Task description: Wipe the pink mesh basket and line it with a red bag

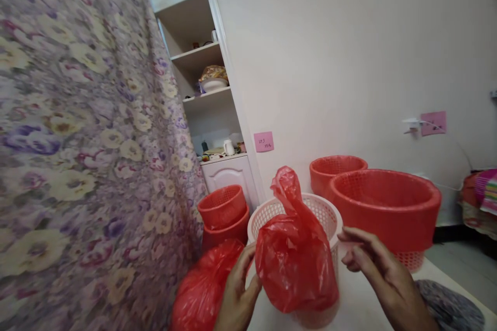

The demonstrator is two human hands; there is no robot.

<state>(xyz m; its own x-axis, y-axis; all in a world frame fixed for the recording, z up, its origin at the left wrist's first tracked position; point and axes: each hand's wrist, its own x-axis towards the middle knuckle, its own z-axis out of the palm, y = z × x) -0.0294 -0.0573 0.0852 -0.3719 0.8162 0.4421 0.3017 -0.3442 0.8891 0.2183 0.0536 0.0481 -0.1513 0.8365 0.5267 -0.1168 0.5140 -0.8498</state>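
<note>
Head view: a person's left hand [237, 289] pinches a red plastic bag [294, 253] draped over the near rim of a pale mesh basket [326, 217]. The right hand [382, 269], at 3 o'clock of the bag, is loosely open, fingers just beside the basket. Red baskets [384, 207] stand at 1 o'clock.

The one camera sits on the person's head and looks forward and a bit down, very near the two hands at the bottom. It faces a far white wall [349, 51], with a flowery curtain [77, 139] close on the left.
</note>
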